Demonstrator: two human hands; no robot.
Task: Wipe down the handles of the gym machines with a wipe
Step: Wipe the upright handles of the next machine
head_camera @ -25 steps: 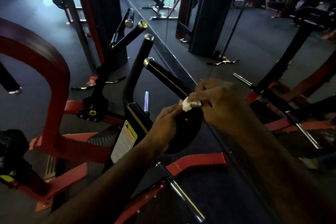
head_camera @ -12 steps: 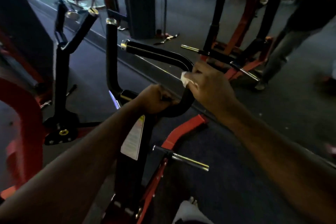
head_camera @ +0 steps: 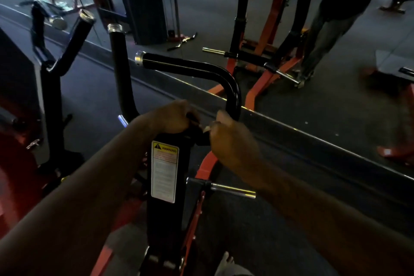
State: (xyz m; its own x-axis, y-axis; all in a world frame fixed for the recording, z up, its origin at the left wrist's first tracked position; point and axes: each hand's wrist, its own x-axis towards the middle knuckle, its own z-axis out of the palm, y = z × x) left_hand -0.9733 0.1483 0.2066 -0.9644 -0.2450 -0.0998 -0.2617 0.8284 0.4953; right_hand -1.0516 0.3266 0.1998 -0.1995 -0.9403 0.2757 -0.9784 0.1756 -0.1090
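Your right hand (head_camera: 233, 141) has slid down the curved black handle (head_camera: 201, 69) since half a second ago — from the upper bend to the bottom of the curve, where it is now wrapping the bar. The white wipe (head_camera: 206, 128) is peeking out in your curled fingers, pressed against the handle just above the upright post (head_camera: 165, 208) bearing the warning label (head_camera: 164, 171). Your left hand (head_camera: 173, 116) is gripping the black bar beside it, fingers curled tight — the two hands nearly touching. A chrome peg (head_camera: 233, 191) is jutting out below your right wrist.
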